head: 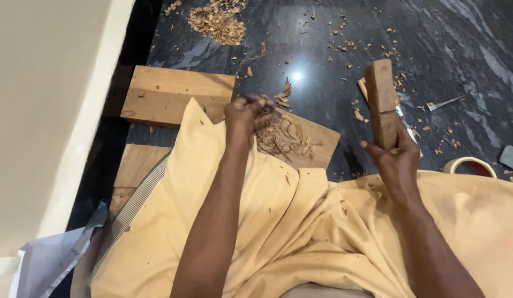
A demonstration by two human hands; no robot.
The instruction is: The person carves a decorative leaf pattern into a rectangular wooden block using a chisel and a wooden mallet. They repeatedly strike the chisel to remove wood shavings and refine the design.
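Item 1 – left hand: fingers curled tight round sth small, held down at a wooden plank. Most of the thing is hidden by the knuckles; we can't tell whether it's a chisel, a small workpiece or a pinch of chips. It sits right over a heap of curled shavings on the plank.

Item 2 – right hand: clenched low on a wooden mallet block, which stands upright, raised, well apart from the left hand.

Item 3 – surroundings: second plank just beyond the left hand; a third partly under the yellow cloth over our lap. Dark polished stone floor w/ scattered chips, and a bigger pile of shavings further off. Thin metal blade right of the block; roll of tape by the right wrist; grey flat piece at the frame edge; pale wall to the left.

Handling notes (our judgement): we'd keep the left grip firm and steady on the plank and the wrist low. We'd hold the block square so its flat face meets the mark, w/ short controlled strokes. Shavings crowd the work spot, so we'd brush them off for a clear view. The loose cloth edge lies near the plank; best tucked back.
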